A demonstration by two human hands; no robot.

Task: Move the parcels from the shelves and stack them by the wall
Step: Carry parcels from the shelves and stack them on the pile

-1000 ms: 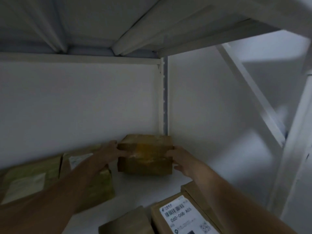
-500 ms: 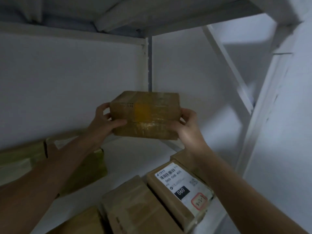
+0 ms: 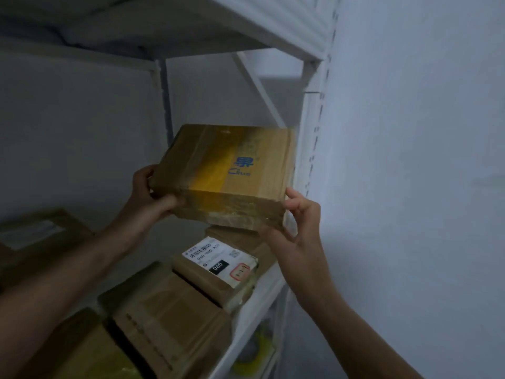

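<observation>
Brown cardboard parcel (image 3: 229, 170) with yellow tape band and blue print, white label (image 3: 218, 259) with black barcode, white shelf frame (image 3: 308, 149), pale grey wall (image 3: 410, 160)

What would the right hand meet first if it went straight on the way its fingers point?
The parcel itself: the right hand grips its near right corner, fingers pointing up. Past that, probably the shelf post, though depth is unclear.

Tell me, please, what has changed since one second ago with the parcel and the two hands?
The yellow-taped parcel was lifted off the back corner of the shelf and brought up and toward the front. The left hand and right hand gripped its two ends all the while. The labelled parcel and the plain brown parcel beside it stayed in place.
</observation>
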